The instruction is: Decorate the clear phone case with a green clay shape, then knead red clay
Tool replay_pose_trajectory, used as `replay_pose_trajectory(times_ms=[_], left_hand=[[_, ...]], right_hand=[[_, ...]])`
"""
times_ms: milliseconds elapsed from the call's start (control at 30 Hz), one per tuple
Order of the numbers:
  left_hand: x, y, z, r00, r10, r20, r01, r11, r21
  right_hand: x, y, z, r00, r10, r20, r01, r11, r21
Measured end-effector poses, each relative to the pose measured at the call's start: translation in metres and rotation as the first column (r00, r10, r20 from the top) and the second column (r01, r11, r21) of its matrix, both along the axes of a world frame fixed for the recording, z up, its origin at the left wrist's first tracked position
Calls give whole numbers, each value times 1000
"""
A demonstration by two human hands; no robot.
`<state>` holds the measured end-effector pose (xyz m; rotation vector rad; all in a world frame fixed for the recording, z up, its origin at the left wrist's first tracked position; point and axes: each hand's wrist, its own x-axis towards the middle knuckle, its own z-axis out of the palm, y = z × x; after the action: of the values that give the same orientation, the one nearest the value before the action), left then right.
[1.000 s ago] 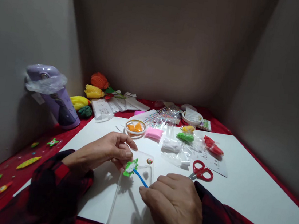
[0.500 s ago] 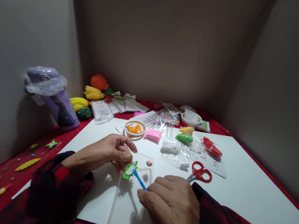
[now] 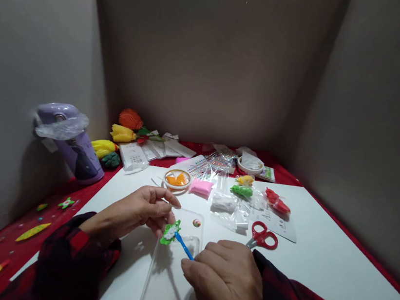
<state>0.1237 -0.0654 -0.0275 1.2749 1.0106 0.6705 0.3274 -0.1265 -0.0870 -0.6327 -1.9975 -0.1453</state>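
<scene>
Between the fingers of my left hand (image 3: pixel 145 211) is a small green clay piece (image 3: pixel 170 232) with a frilly edge and white bumps in its middle. My right hand (image 3: pixel 225 281) grips a blue modelling tool (image 3: pixel 185 248), its tip touching the white part. Below both hands lies a clear plastic case (image 3: pixel 167 283) on a white board (image 3: pixel 317 269). A small round multicoloured decoration (image 3: pixel 196 223) sits near the case's far end. Some left fingertips are hidden behind the green piece.
Red-handled scissors (image 3: pixel 263 237) lie right of my right hand. Beyond are bagged clay in white (image 3: pixel 224 202), green (image 3: pixel 242 191) and red (image 3: pixel 278 200), a pink clay pack (image 3: pixel 201 187) and an orange tub (image 3: pixel 177 180). A purple tumbler (image 3: pixel 71 143) stands left, near clay shapes (image 3: pixel 33 232).
The view has tilted up slightly, so most things sit lower in the picture. Both hands keep their holds, with the blue tool's tip still at the white part.
</scene>
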Motion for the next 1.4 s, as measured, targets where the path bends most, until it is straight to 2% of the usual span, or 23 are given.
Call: replay_pose_trajectory(times_ms=[200, 333, 533, 800, 967, 1200, 1400], left_hand=[[0, -1, 1, 1000, 15, -2, -15, 1000, -19], [0, -4, 3, 1000, 19, 4, -19, 1000, -25], [0, -2, 3, 1000, 12, 24, -11, 1000, -15], [-2, -1, 1, 1000, -4, 5, 4, 1000, 2], [-3, -1, 0, 1000, -16, 16, 16, 1000, 2], [0, -3, 4, 1000, -2, -9, 2, 1000, 2], [-1, -2, 3, 999, 23, -42, -22, 1000, 12]], right_hand=[[2, 2, -2, 999, 28, 25, -28, 1000, 5], [0, -1, 3, 1000, 7, -22, -7, 1000, 7], [3, -4, 9, 1000, 26, 7, -26, 1000, -3], [2, -4, 4, 999, 33, -15, -33, 999, -29], [4, -3, 1, 997, 72, 32, -70, 996, -57], [5, -1, 1, 995, 67, 69, -66, 998, -23], [2, -3, 3, 998, 55, 18, -54, 998, -24]])
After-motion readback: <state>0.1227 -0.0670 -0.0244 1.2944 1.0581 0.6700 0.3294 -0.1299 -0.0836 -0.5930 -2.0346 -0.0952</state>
